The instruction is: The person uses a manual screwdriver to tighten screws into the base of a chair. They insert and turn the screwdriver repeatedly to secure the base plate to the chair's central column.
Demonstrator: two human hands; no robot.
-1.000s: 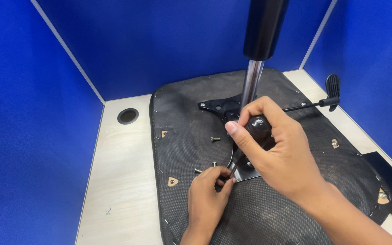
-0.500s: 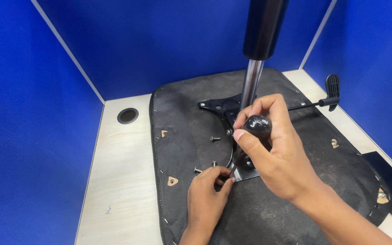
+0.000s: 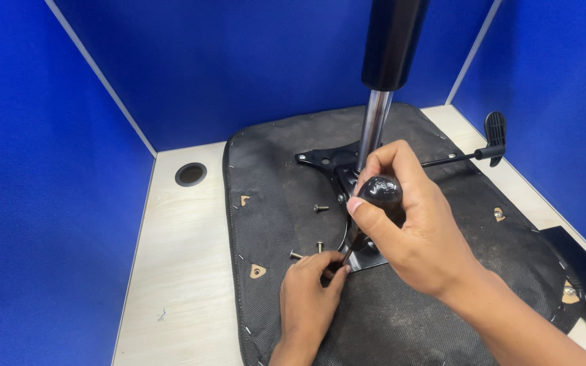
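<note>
Blue partitions, pale table point(image 3: 171, 271); upturned seat point(image 3: 286, 183); right hand point(image 3: 408, 224) closed around screwdriver handle point(image 3: 380, 191); left hand point(image 3: 310, 298) pinching its tip at the plate point(image 3: 367, 261).

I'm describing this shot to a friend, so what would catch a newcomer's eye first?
The shiny metal post rising from the black seat bottom at the centre stands out against the blue walls. Just below it, the right hand wraps a black round-handled screwdriver, while the left hand steadies its tip at the mounting plate.
</note>
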